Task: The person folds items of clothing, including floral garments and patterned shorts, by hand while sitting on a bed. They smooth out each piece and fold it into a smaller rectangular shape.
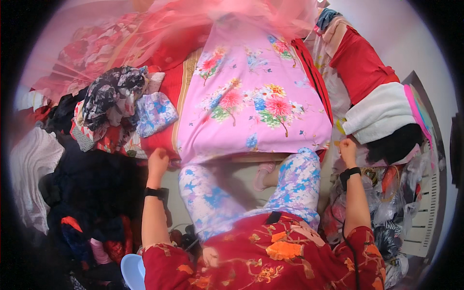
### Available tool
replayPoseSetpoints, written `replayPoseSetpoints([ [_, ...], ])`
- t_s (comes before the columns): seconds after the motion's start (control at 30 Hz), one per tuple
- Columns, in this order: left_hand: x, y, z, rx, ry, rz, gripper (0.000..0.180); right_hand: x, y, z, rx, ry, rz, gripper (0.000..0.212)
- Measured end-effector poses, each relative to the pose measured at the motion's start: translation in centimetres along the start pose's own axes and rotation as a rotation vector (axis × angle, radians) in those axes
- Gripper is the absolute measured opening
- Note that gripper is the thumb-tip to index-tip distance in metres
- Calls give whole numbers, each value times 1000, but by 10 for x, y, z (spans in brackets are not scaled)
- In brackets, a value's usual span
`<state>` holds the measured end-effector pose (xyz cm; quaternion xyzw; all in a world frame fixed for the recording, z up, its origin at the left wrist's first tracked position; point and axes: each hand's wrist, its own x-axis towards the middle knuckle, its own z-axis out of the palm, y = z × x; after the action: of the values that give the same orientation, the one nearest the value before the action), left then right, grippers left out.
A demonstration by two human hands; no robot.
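Note:
A pink cloth (227,63) with printed bunches of flowers lies spread on the bed in front of me, its near edge just past my knees. My left hand (158,158) is closed in a loose fist left of the cloth's near left corner, over the bed's front edge. To the right of the near right corner, my right hand (347,148) is also curled into a fist. Both look apart from the cloth, and nothing shows in either. My legs, in blue and white patterned trousers (205,193), stand against the bed.
Piled clothes (113,96) and a folded blue floral garment (155,114) lie on the bed's left side. Dark clothes (96,179) heap lower left. At right are a white towel (382,110), red cloth (362,65) and plastic bags (386,193). Pink netting (164,24) drapes behind.

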<state>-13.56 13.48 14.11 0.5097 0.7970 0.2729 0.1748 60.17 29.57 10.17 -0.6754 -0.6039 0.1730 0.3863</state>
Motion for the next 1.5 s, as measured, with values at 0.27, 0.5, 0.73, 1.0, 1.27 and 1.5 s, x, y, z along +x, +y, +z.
replayPoseSetpoints([
  [0.27, 51, 184, 98, 72, 5, 636, 44, 5, -243, 145, 342, -423, -466, 33],
  [0.5, 103, 163, 112, 383, -71, 430, 64, 59, -267, 192, -303, -532, -571, 59],
  [0.73, 166, 78, 53, 434, 53, 374, 64, 144, -156, 136, -477, -529, -362, 69],
  [1.0, 277, 149, 64, 132, 184, 71, 35, 184, -220, 161, -348, -573, -461, 75],
  [1.27, 358, 72, 45, 245, 372, 54, 22, 202, -224, 177, -491, -765, -433, 95],
  [1.5, 355, 91, 52, 255, 302, -37, 25, 200, -234, 182, -545, -758, -433, 88],
])
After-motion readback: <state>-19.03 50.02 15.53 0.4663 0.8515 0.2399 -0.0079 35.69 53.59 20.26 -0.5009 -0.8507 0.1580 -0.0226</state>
